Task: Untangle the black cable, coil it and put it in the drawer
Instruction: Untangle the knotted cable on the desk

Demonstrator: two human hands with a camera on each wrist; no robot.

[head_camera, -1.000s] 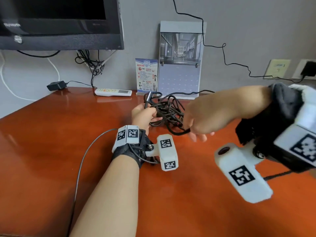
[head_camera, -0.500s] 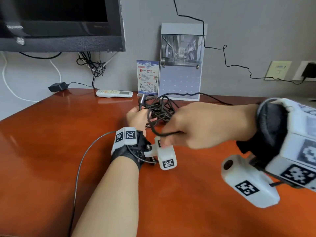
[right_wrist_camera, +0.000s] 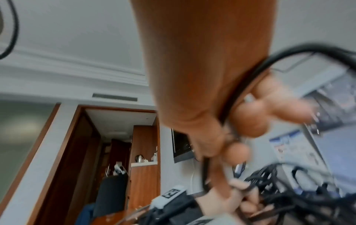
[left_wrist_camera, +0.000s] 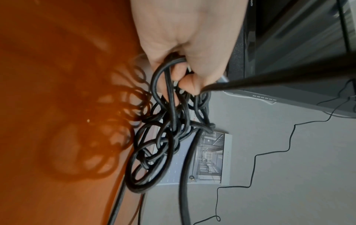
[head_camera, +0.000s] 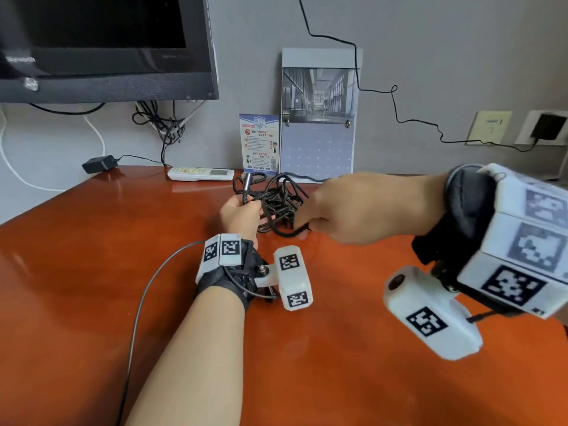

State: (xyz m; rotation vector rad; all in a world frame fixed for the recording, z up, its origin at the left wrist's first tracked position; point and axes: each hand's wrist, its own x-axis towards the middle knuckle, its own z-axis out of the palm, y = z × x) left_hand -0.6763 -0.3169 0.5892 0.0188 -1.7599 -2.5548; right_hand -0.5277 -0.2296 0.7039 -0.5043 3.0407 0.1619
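Centrally, upper middle of the head view: black cable (head_camera: pixel 278 201) bunched on the table (head_camera: pixel 92 272). Left hand (head_camera: pixel 241 215) is clenched on strands beside the plug. Right hand (head_camera: pixel 353 210) pinches one loop at the tangle's near-right edge; knot lies between both hands.

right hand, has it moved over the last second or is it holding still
Yes. The right hand has shifted slightly toward the person, away from the calendar on the wall, pulling a loop of the black cable outward from the tangle.
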